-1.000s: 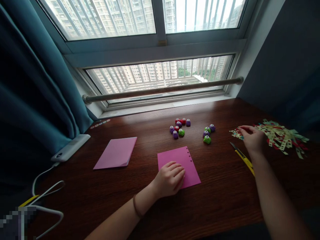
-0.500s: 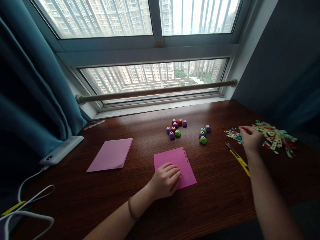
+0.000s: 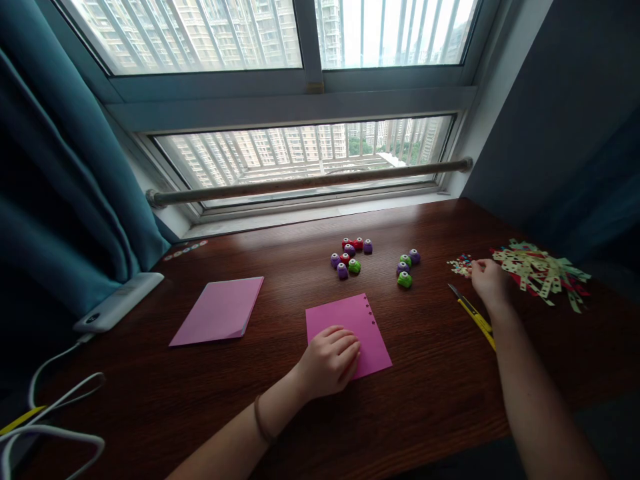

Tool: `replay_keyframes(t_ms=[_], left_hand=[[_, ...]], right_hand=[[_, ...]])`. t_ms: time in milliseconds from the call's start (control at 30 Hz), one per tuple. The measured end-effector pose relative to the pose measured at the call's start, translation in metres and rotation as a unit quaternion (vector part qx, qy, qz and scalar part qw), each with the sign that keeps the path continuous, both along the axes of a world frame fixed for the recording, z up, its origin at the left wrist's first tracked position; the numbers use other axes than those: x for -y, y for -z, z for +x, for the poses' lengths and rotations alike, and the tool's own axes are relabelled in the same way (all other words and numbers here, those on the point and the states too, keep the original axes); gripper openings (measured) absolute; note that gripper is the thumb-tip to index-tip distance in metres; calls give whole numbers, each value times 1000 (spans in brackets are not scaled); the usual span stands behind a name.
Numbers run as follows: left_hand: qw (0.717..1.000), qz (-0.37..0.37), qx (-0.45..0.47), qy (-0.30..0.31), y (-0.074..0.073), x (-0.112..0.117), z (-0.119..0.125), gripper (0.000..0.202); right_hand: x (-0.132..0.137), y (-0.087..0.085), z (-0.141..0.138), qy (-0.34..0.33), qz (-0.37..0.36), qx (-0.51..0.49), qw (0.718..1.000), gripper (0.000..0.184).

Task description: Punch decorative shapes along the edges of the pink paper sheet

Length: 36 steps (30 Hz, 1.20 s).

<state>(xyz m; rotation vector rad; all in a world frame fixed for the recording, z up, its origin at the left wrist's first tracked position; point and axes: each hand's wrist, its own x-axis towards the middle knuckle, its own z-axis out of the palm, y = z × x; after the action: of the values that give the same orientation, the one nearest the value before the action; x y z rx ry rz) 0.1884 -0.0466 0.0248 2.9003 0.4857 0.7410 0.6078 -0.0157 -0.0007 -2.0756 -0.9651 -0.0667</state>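
On the tabletop (image 3: 285,267), head view: left hand (image 3: 330,360) palm-down on magenta sheet (image 3: 371,347), fingers together, slightly curled. Right hand (image 3: 490,283) at small coloured pieces (image 3: 457,265), fingertips close together; cannot tell whether either hand pinches anything.

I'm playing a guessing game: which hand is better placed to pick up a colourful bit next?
Probably the right hand: it's right by the colourful bits, while the left hand rests on the pink paper, farther away.

The left hand (image 3: 331,360) hides part of the magenta sheet (image 3: 373,347); the frame crops the white cable (image 3: 63,431)
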Motion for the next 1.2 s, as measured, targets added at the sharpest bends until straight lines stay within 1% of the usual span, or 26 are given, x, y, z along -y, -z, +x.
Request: replay_keyframes(t_ms=[67, 133, 333, 567, 633, 733, 800, 867, 933, 1000, 1100, 1200], left_hand=[[1000, -1, -1, 1, 1, 0, 0, 24], [1000, -2, -2, 0, 1, 0, 0, 24], [1000, 0, -2, -1, 0, 1, 0, 23], [1000, 7, 3, -1, -2, 1, 0, 20], [1000, 9, 5, -1, -2, 1, 0, 19], [1000, 12, 7, -3, -1, 1, 0, 20], [1000, 13, 7, -3, -1, 1, 0, 20], [1000, 12, 7, -3, -1, 1, 0, 20], [1000, 12, 7, -4, -1, 0, 0, 20], [1000, 11, 7, -5, -1, 0, 0, 21], [1000, 10, 8, -7, -1, 0, 1, 22], [1000, 11, 10, -8, -1, 0, 1, 22]], right_hand=[[2, -5, 0, 36, -8, 10, 999, 32], [3, -9, -2, 44, -16, 8, 999, 33], [3, -17, -12, 33, -5, 10, 999, 31], [3, -21, -30, 1, 40, 29, 999, 22], [2, -21, -37, -21, 50, 43, 998, 22], [0, -24, -49, -57, 62, 76, 994, 26], [-1, -26, -59, -106, 74, 94, 987, 29], [-1, -28, -72, -174, 70, 82, 979, 31], [1, -30, -87, -230, 45, 47, 971, 31], [4, -30, -102, -271, 11, 18, 962, 32], [8, -27, -118, -336, -41, -21, 941, 34], [7, -21, -123, -365, -75, -43, 927, 36]])
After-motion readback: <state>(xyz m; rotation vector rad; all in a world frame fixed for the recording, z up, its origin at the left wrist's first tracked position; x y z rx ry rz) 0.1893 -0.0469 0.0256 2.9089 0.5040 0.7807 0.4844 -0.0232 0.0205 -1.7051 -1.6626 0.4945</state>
